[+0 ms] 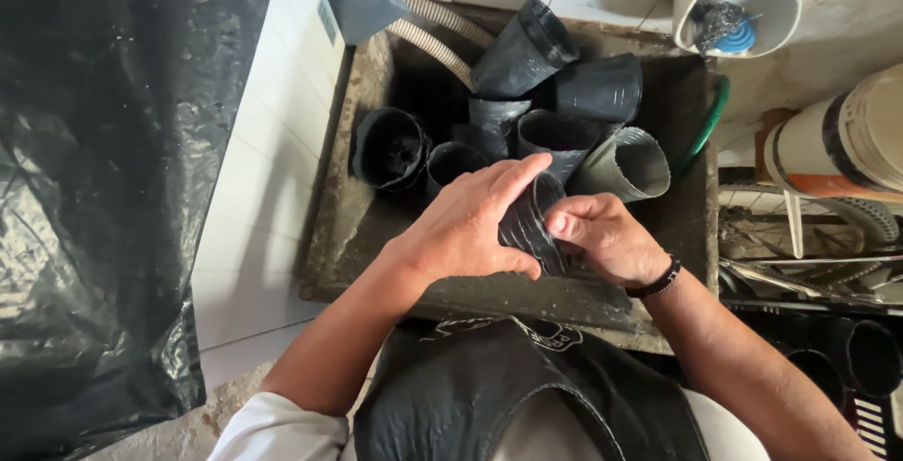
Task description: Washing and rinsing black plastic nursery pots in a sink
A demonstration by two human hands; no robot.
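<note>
Head view, looking down over a concrete sink [357,226]. Both hands are on one ribbed black plastic pot [529,226], held just above the sink's front edge, mouth tipped up and away from the person.

Left hand [466,226]: fingers wrapped over the pot's top and left side, thumb underneath. Closed grasp on the pot.
Right hand [607,235]: clasps the pot from the right, thumb pressed on its rim near the mouth. Also grasping the pot. Black bracelet [658,280] on that wrist.

Sink basin holds a heap of similar black pots [527,94], some upright, some lying on their sides, touching one another. One pot [390,148] stands apart at left, mouth facing the camera. A grey ribbed pot [625,165] lies just behind the right hand.

Corrugated beige hose [442,33] enters the sink from the top left; green hose [710,118] curves along the right wall. White bowl [738,0] on the tiled wall holds a scouring pad. Black plastic sheet [103,188] covers the left side. Person wears a black apron [508,395].
</note>
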